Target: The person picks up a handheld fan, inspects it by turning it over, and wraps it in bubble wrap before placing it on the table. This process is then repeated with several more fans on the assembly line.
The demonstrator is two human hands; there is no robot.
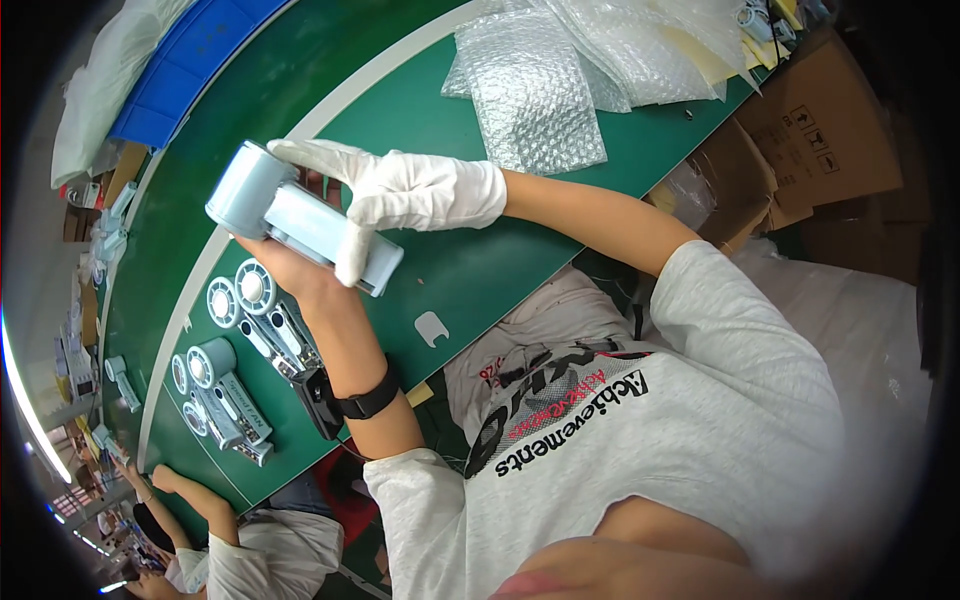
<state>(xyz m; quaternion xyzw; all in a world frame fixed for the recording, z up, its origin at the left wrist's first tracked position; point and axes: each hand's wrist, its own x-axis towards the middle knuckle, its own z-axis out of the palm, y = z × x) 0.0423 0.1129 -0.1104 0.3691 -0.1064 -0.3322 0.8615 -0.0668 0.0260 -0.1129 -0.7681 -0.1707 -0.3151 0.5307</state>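
A light blue handheld fan (pixel 285 215) with a round head is held above the green table mat (pixel 480 260). My left hand (pixel 290 272), bare, with a black band at the wrist, grips the fan from below. My right hand (pixel 400 190) wears a white glove and lies over the top of the fan's handle, thumb hooked down its near side. The fan's head points toward the upper left.
Several more light blue fans (pixel 235 350) lie in a row on the mat beneath my left forearm. Bubble-wrap bags (pixel 545 90) are piled at the far side, cardboard boxes (pixel 810 140) stand right, a blue bin (pixel 185 65) upper left. Another person's arm (pixel 195 500) rests lower left.
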